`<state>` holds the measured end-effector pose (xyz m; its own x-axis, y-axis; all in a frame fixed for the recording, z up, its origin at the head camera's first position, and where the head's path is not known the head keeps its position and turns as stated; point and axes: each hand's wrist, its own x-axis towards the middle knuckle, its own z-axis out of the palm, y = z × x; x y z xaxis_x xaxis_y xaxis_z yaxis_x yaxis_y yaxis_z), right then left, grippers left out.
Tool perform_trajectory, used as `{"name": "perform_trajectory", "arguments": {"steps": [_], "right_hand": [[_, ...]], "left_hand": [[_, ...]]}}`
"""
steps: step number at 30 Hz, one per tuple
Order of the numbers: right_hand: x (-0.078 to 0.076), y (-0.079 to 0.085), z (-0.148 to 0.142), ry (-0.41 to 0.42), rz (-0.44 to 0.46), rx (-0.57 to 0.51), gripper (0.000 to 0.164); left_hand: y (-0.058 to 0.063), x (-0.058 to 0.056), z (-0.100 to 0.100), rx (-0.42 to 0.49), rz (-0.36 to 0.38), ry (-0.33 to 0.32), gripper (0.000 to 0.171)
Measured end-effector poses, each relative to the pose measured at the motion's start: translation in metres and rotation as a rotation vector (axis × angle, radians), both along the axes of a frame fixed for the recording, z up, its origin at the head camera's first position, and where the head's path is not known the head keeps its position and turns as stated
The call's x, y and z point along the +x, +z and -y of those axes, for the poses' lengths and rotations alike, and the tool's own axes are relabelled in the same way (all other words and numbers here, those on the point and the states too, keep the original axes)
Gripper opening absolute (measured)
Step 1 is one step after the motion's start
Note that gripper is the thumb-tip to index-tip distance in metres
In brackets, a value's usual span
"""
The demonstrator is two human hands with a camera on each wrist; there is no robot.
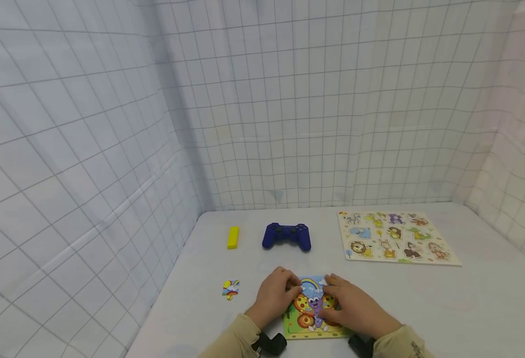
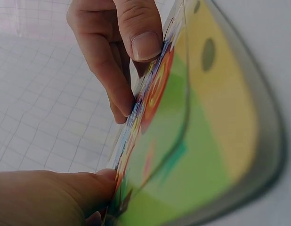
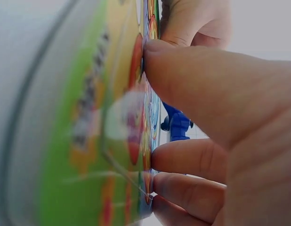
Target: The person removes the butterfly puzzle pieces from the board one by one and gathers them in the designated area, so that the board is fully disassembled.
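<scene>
Toward the back of a white table (image 1: 477,298), we saw a dark blue game controller (image 1: 286,231) between a bright yellow block (image 1: 233,237), at left, and a pale board of cartoon animals (image 1: 375,247), a lion (image 1: 359,248) and a crocodile (image 1: 420,233) among them; white cloth (image 1: 316,99) with a dark grid hung behind and along both sides.

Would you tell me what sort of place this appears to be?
Probably a staged booth: gridded cloth walls line three sides of a white table, where a blue game controller lies.
</scene>
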<state>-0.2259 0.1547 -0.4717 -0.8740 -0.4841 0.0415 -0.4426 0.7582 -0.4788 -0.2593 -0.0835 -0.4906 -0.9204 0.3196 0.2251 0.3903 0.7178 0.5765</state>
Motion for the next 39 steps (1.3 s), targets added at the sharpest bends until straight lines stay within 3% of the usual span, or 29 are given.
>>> {"name": "perform_trajectory", "arguments": {"steps": [12, 25, 31, 36, 39], "right_hand": [[0.003, 0.003, 0.000, 0.015, 0.001, -0.010, 0.069], [0.002, 0.002, 0.000, 0.012, 0.010, 0.001, 0.072], [0.001, 0.003, -0.001, 0.000, 0.027, -0.011, 0.073], [0.001, 0.002, -0.002, 0.017, 0.034, -0.035, 0.075], [0.002, 0.002, -0.003, 0.033, 0.025, -0.036, 0.076]], "left_hand": [[0.001, 0.000, 0.001, 0.021, -0.030, -0.017, 0.008], [0.002, -0.001, -0.001, 0.080, 0.043, -0.013, 0.008], [0.001, 0.000, -0.001, 0.116, 0.030, -0.004, 0.009], [0.006, 0.001, 0.013, 0.139, 0.000, 0.028, 0.009], [0.013, 0.002, 0.034, 0.102, -0.073, 0.081, 0.009]]}}
